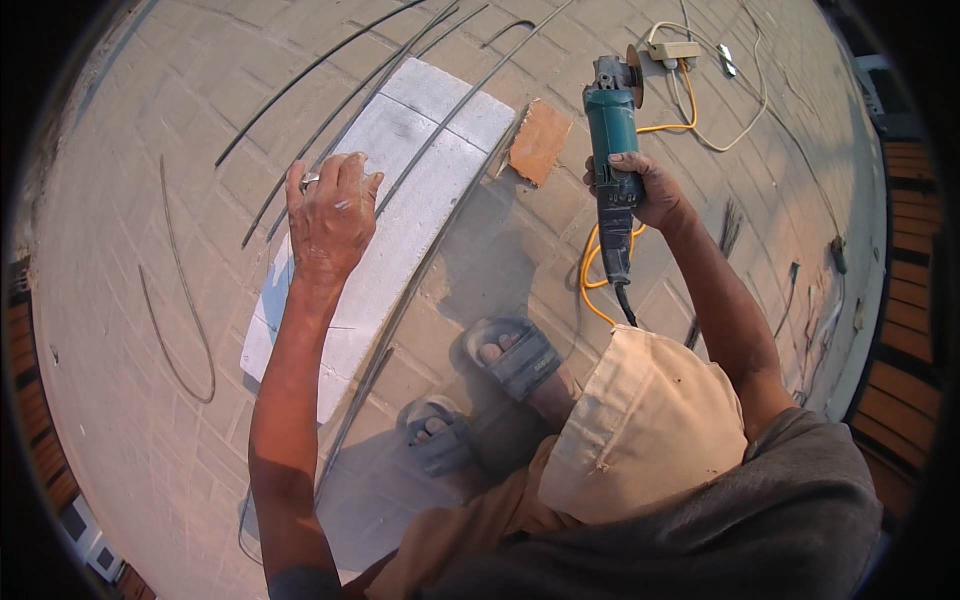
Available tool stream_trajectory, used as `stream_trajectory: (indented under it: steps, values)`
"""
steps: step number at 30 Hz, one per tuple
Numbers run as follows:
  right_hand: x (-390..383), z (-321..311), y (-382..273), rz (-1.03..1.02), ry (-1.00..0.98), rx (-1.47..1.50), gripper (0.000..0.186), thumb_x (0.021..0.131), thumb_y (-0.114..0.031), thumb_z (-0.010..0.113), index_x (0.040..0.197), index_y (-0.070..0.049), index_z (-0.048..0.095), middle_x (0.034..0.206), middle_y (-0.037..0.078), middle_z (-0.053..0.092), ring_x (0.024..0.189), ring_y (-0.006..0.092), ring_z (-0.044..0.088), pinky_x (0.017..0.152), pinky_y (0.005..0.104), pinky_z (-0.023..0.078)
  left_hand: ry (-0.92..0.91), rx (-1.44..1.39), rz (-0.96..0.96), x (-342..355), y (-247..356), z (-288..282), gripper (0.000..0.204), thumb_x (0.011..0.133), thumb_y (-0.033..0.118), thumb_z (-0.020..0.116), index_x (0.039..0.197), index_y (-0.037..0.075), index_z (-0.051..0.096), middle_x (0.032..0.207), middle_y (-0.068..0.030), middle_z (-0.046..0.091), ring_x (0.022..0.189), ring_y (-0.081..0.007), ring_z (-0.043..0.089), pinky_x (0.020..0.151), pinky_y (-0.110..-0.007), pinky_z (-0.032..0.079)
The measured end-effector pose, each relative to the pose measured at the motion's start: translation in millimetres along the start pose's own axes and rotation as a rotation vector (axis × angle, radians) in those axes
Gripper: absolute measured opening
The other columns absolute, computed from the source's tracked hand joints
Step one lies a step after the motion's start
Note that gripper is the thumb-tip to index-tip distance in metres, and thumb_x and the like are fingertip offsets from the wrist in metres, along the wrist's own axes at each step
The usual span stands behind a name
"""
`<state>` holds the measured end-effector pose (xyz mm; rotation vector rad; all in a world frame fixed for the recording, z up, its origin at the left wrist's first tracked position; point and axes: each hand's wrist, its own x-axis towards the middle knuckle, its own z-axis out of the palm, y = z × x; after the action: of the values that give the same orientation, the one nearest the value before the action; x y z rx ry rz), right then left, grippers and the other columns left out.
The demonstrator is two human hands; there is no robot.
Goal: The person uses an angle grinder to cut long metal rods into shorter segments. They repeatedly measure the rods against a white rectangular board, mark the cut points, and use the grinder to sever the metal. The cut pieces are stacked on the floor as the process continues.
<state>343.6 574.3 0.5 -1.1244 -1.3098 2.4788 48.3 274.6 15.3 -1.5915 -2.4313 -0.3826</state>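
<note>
Two forearms reach forward in the head view. The left hand (332, 220), back upward and fingers bent, is over the pale slab (425, 190); I cannot tell whether it grips the thin rod (441, 130). The right hand (648, 190) grasps the green angle grinder (612, 130), right of the brick piece (541, 142), disc end pointing away.

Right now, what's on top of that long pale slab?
A thin dark rod runs over the slab toward the left hand; whatever that hand covers cannot be seen.
</note>
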Motion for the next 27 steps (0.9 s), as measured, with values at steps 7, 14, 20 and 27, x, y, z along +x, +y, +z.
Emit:
stream_trajectory:
  steps: [7, 14, 20, 27]
  values:
    - [-3, 54, 11, -0.037, 0.041, 0.172, 0.037, 0.081, -0.011, 0.07, 0.113, 0.004, 0.061, 0.094, 0.009, 0.066, 0.083, 0.0193, 0.067, 0.08, 0.0323, 0.055, -0.311, -0.53, -0.148, 16, 201, -18, 0.074, 0.089, 0.041, 0.072, 0.139, -0.005, 0.042, 0.116, -0.0198, 0.064, 0.108, -0.0343, 0.066, 0.113, -0.057, 0.032]
    - [12, 72, 26, 0.038, 0.089, 0.316, 0.029, 0.083, -0.01, 0.076, 0.107, -0.002, 0.061, 0.094, 0.009, 0.066, 0.082, 0.0202, 0.067, 0.077, 0.0357, 0.057, -0.226, -0.502, -0.401, 13, 218, 26, 0.075, 0.086, 0.036, 0.074, 0.139, -0.007, 0.042, 0.124, -0.0204, 0.061, 0.113, -0.034, 0.064, 0.112, -0.058, 0.031]
    - [17, 73, 29, 0.0, 0.144, 0.335, 0.035, 0.083, -0.014, 0.078, 0.11, -0.001, 0.059, 0.097, 0.013, 0.068, 0.088, 0.0244, 0.069, 0.084, 0.0404, 0.057, -0.245, -0.475, -0.403, -7, 221, 30, 0.074, 0.086, 0.034, 0.073, 0.14, -0.007, 0.042, 0.123, -0.0213, 0.062, 0.11, -0.0334, 0.066, 0.112, -0.057, 0.033]
    - [12, 67, 34, -0.145, 0.314, 0.192, 0.034, 0.083, -0.02, 0.073, 0.108, 0.0, 0.059, 0.092, 0.015, 0.067, 0.081, 0.0243, 0.067, 0.078, 0.0386, 0.056, -0.207, -0.53, -0.413, -24, 234, 40, 0.069, 0.088, 0.032, 0.067, 0.139, -0.008, 0.044, 0.118, -0.0241, 0.061, 0.096, -0.0348, 0.069, 0.103, -0.055, 0.042]
